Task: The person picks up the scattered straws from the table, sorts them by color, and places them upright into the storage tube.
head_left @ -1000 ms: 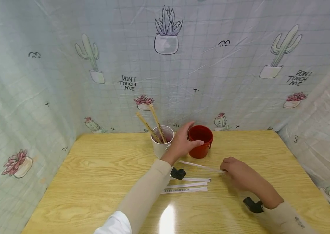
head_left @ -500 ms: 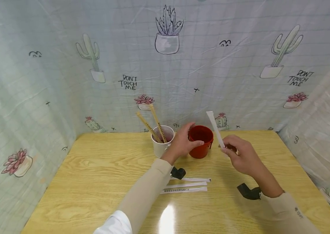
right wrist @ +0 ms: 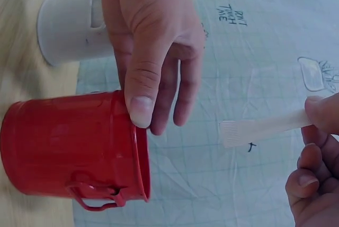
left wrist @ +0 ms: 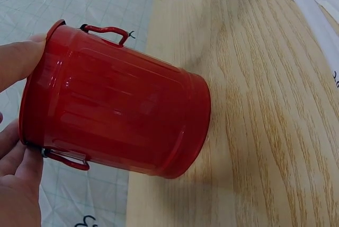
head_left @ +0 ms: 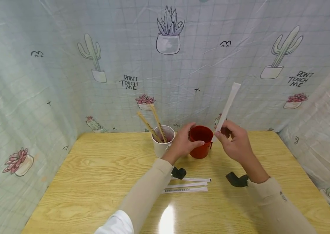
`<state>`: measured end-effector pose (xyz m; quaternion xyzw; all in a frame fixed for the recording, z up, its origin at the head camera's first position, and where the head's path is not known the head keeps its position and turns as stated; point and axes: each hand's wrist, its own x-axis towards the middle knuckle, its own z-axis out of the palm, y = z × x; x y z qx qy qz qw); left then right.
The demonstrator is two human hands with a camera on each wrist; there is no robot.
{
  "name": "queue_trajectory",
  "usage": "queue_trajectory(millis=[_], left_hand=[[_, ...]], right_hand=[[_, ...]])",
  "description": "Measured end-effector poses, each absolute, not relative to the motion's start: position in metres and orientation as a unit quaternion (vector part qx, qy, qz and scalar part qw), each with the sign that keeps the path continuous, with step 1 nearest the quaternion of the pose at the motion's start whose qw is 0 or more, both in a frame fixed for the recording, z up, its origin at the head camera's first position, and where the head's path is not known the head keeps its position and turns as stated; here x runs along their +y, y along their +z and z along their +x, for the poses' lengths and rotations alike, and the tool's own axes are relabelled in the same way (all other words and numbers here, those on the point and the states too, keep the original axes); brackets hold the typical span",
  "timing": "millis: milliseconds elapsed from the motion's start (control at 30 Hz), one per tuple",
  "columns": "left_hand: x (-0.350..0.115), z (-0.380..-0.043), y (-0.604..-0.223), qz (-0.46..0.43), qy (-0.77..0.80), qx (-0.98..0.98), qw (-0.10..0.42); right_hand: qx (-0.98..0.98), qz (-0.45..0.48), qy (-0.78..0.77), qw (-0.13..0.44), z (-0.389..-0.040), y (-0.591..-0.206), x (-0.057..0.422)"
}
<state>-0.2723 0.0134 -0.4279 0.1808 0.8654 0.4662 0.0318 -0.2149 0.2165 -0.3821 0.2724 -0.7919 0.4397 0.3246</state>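
Observation:
My left hand (head_left: pixel 182 142) holds the small red bucket (head_left: pixel 201 150) by its rim, the thumb on the near side and the fingers reaching round the far side. The bucket stands upright on the table, with side handles visible in the left wrist view. Just right of it, my right hand (head_left: pixel 236 143) pinches a white paper-wrapped straw (head_left: pixel 227 105) near its lower end. This straw points up, leaning right; its crimped end (right wrist: pixel 235 133) shows in the right wrist view, apart from the bucket. The lower tip reaches down beside the bucket's rim.
A white bucket (head_left: pixel 159 150) left of the red one holds two yellow-brown wrapped straws (head_left: pixel 157 121). Several white wrapped straws (head_left: pixel 194 189) lie in front, partly hidden by the left forearm. A printed cloth (head_left: pixel 200 71) hangs behind the wooden table (head_left: pixel 103 162).
My right hand has lifted the white straw from the table, turned it upright and brought it left beside the red bucket. My left hand has stayed at the bucket's rim.

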Motion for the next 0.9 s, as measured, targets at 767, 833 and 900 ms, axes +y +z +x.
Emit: queue_trajectory(millis=[767,833,900], left_hand=[[0.012,-0.274,-0.427,0.192,0.461,0.866,0.028],[0.012,-0.274,-0.427,0.191,0.461,0.866,0.026],[0.012,-0.274,-0.427,0.189,0.463,0.866,0.027]], right_hand=[[-0.837,0.223,0.410,0.285,-0.249,-0.414,0.206],[-0.845,0.218,0.400,0.280,-0.249,-0.416,0.206],[-0.852,0.213,0.393,0.271,-0.250,-0.417,0.206]])
